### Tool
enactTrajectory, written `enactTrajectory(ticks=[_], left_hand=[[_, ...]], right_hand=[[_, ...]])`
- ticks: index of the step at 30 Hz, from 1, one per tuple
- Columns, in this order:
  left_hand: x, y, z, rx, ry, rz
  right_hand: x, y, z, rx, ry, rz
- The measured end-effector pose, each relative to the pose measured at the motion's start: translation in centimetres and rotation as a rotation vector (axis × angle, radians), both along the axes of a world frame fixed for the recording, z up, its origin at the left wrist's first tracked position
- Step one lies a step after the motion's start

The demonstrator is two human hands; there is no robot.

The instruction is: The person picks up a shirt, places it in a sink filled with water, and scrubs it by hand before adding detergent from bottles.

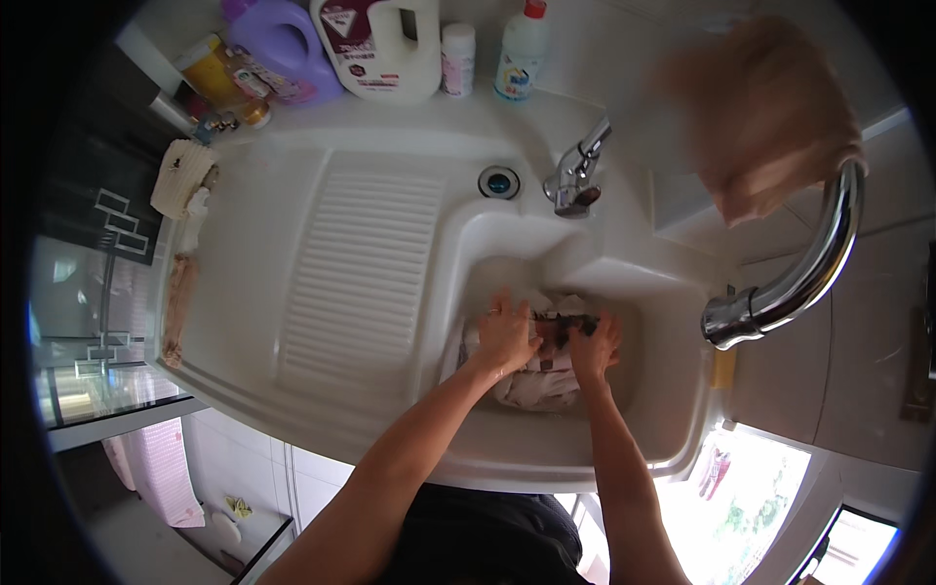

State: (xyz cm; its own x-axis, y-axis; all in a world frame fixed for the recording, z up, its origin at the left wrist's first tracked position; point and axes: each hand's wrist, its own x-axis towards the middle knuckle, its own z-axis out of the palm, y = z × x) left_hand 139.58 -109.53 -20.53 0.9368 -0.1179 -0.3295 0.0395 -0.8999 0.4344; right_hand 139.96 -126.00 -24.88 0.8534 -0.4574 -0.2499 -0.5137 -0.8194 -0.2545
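Both my hands are down in the basin of a white laundry sink (665,409), on a wet pale garment (541,387) with a dark and reddish print. My left hand (506,333) lies spread on the garment's left part, fingers apart, with a ring on one finger. At the garment's right edge my right hand (596,340) is bent over the dark print; whether its fingers grip the cloth cannot be told. Cloudy water seems to surround the garment. Behind the basin stands a chrome faucet (578,179).
A ribbed washboard (358,270) is moulded left of the basin. Along the back stand a purple jug (281,51), a white detergent jug (380,58) and smaller bottles. A curved chrome spout (841,248) with a brown cloth (775,117) over it rises at the right.
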Motion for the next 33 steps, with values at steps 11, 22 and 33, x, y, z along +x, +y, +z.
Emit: enactTrajectory(ticks=[11, 22, 33], left_hand=[[12.9, 9.7, 14.2, -0.571, -1.007, 0.439], [26.8, 15.9, 21.3, -1.302, -0.564, 0.618], [14.1, 15.6, 19.1, -1.487, -0.457, 0.353]], right_hand=[[-1.7, 0.5, 11.0, 0.36, -0.448, 0.617], [-4.9, 1.9, 13.1, 0.737, -0.333, 0.423], [-2.5, 8.4, 17.4, 0.949, -0.472, 0.373]])
